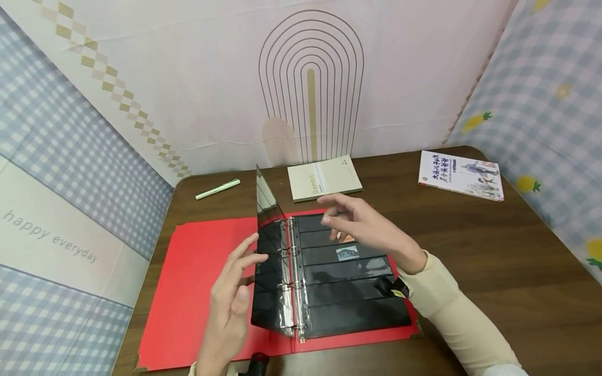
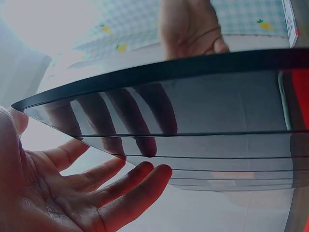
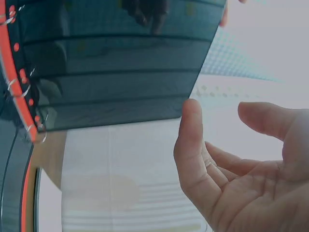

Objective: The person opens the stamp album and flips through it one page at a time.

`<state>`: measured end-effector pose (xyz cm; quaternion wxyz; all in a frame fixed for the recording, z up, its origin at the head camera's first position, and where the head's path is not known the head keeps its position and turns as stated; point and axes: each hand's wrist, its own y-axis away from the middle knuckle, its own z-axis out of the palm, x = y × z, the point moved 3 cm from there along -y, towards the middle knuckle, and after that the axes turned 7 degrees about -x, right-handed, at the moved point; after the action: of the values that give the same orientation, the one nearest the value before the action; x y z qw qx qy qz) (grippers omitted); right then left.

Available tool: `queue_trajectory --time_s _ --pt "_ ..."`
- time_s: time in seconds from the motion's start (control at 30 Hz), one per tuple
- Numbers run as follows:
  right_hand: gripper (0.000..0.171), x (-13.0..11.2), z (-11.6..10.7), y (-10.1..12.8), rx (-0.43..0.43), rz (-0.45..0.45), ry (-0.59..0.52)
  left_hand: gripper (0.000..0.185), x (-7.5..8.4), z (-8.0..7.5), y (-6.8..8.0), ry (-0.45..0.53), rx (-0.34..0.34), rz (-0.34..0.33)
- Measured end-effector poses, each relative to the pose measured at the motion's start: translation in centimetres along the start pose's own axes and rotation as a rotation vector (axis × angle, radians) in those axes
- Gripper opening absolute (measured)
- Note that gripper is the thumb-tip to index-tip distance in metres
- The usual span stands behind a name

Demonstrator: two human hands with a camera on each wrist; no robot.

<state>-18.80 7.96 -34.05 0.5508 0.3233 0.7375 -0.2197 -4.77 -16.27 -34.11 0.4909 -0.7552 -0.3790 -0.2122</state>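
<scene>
Binder (image 1: 207,292): red ring binder, lying open and flat on the brown table (image 1: 494,261), near the front edge.
Standing page (image 1: 267,250): 1 dark, glossy pocket sheet, raised upright on the metal rings (image 1: 291,271), mid-turn between the 2 covers.
Left hand (image 1: 232,297): fingers straight and relaxed, fingertips touching the left face of the standing page; no curl, no pinch.
Right hand (image 1: 362,224): held over the right-hand stack of sheets (image 1: 348,292), fingers loosely spread, holding nothing, apart from the standing page.
Handling, judged: sheet light and thin, flexible, bowing in the left wrist view; surface slick, likely to slip under flat fingers; punched holes at the rings the probable tear point.
Hold point, judged: free outer edge, well away from the rings.
Pocket contents: 1 small stamp-like item (image 1: 347,253) in a row of the right-hand sheet.
Surroundings: green pen (image 1: 218,189), notebook (image 1: 324,178), booklet (image 1: 461,175), all behind the binder.
</scene>
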Motion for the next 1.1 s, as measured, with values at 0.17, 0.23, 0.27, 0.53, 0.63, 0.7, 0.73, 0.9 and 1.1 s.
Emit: queue_trajectory --time_s 0.17,0.23,0.27,0.53,0.63,0.7,0.73,0.9,1.1 --pt "0.047 1.4 -1.0 0.3 0.041 -0.003 0.017 0.042 0.1 -0.8 0.6 -0.011 -0.015 -0.037" --pt "0.047 1.9 -1.4 0.4 0.057 0.001 0.011 0.043 0.1 -1.1 0.9 -0.021 -0.023 -0.058" --pt "0.046 2.2 -1.6 0.5 0.065 0.007 0.005 0.044 0.1 -1.3 1.0 -0.028 -0.027 -0.070" --pt "0.047 3.8 -3.0 1.0 0.085 0.006 0.060 0.054 -0.3 -2.6 2.1 -0.044 -0.029 -0.139" --pt "0.046 4.3 -3.4 1.1 0.093 -0.001 0.096 0.054 -0.5 -3.0 2.5 -0.015 -0.022 -0.163" --pt "0.047 4.5 -3.6 1.2 0.099 -0.004 0.112 0.054 -0.7 -3.3 2.8 0.009 -0.015 -0.188" --pt "0.047 4.6 -3.7 1.2 0.104 -0.005 0.123 0.054 -0.8 -3.5 2.9 0.017 -0.009 -0.202" --pt "0.048 5.2 -4.2 1.1 0.124 -0.006 0.206 0.054 -1.3 -4.3 3.6 0.029 0.025 -0.248" --pt "0.050 6.6 -4.3 0.5 0.105 0.022 0.308 0.046 -2.2 -5.0 4.7 0.003 0.071 -0.317"
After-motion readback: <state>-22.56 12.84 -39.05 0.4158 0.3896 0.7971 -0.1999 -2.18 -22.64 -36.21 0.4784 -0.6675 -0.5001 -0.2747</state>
